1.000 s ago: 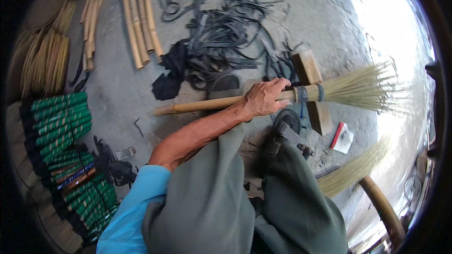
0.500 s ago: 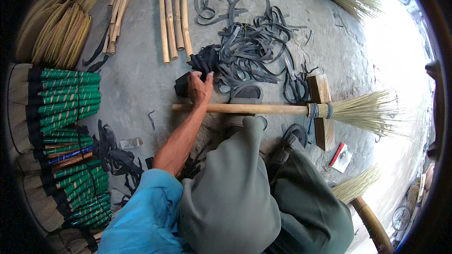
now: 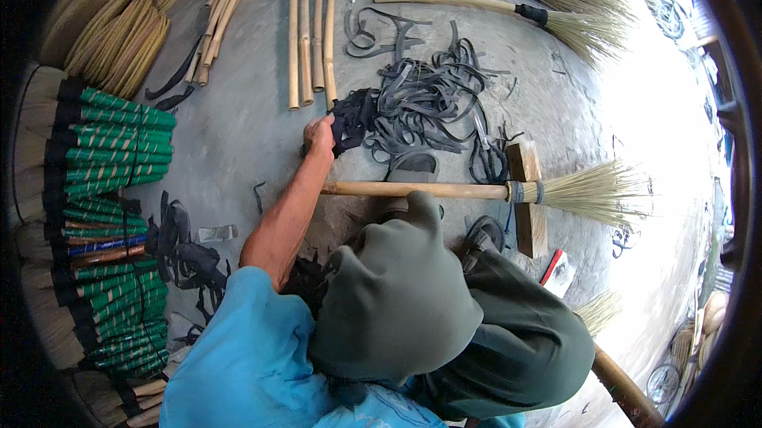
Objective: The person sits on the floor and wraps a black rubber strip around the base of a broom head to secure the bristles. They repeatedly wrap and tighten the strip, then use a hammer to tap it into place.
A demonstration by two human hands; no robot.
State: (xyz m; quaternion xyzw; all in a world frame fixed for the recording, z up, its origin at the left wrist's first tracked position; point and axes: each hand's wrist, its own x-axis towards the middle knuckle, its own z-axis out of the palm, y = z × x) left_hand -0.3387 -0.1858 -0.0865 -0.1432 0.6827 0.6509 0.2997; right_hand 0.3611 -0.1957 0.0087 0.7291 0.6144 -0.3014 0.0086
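My left hand (image 3: 320, 136) is at the left side of a bunch of black rubber strips (image 3: 355, 117), its fingers closed on the bunch's edge; the fingertips are partly hidden. Just below the hand, a broom (image 3: 429, 189) lies crosswise, its pale handle pointing left and its straw head (image 3: 591, 192) fanning out to the right. Grey bands wrap its neck, which rests over a wooden block (image 3: 532, 230). My right hand does not show.
A tangle of grey rubber strips (image 3: 429, 95) lies beyond the broom. Finished brooms (image 3: 452, 0) lie at the far right, and bamboo handles (image 3: 305, 47) at the far middle. Green-wrapped broom bundles (image 3: 119, 146) line the left. A red-edged white packet (image 3: 559, 273) lies near the block.
The view has shifted, bringing more of the far brooms in. My left hand has shifted to the black bunch's left edge, and the bunch looks turned and more spread.
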